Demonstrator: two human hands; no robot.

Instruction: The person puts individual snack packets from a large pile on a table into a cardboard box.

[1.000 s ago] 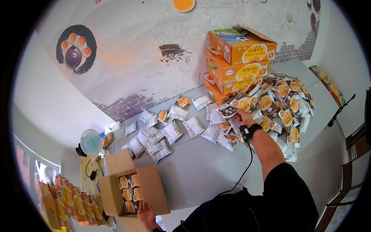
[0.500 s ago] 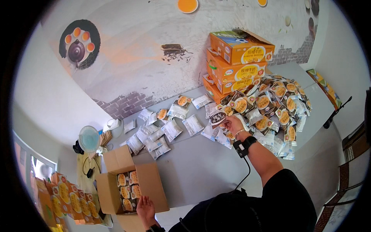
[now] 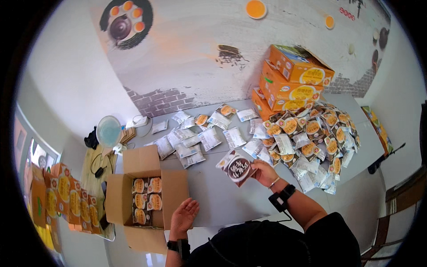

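Observation:
My right hand [image 3: 265, 173] grips a brown and white packet [image 3: 237, 168] by its edge, holding it above the middle of the table. My left hand [image 3: 185, 215] is open and empty, palm up, beside the right flap of an open cardboard box [image 3: 174, 196]. Rows of upright packets with orange and yellow round prints [image 3: 140, 201] stand inside this box. A large heap of similar packets [image 3: 311, 138] lies to the right of my right hand. Farther off, several loose packets [image 3: 191, 138], mostly with pale sides up, are spread over the table.
Several orange cartons [image 3: 296, 84] are stacked at the back of the grey table [image 3: 213, 191], against the wall. More orange cartons [image 3: 66, 196] stand at the far left. A pale blue round fan-like object [image 3: 109, 131] is near the wooden stand [image 3: 95, 164].
My right hand has drawn the packet away from the heap, toward me and left. My left hand has risen beside the box flap. The view has shifted.

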